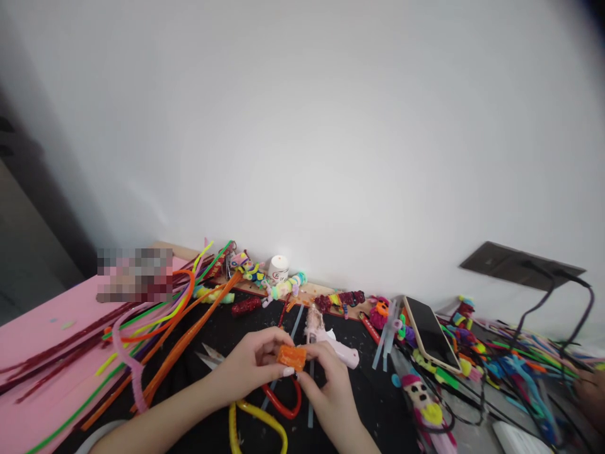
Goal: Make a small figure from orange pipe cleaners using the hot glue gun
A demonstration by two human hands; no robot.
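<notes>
My left hand (pixel 246 366) and my right hand (pixel 328 384) meet at the middle, low in the head view. Between their fingertips is a small orange fuzzy roll (pixel 292 357), apparently coiled pipe cleaner; both hands pinch it, one at each end. Just behind my right hand lies a pale pink glue gun (pixel 343 353) with a stained nozzle. Silver scissor blades (pixel 210 357) stick out beyond my left wrist. Below the hands show a red loop handle (pixel 289 411) and a yellow loop handle (pixel 258 413); which blades they belong to is hidden.
Loose pipe cleaners (pixel 184 334) spread over the pink surface (pixel 28 340) at left. Finished fuzzy figures (pixel 283 287) and a white paper-like roll (pixel 278 268) line the wall. To the right are a phone (pixel 432 334), glue sticks (pixel 386 337), black cables (pixel 534 315) and another person's hand (pixel 590 394).
</notes>
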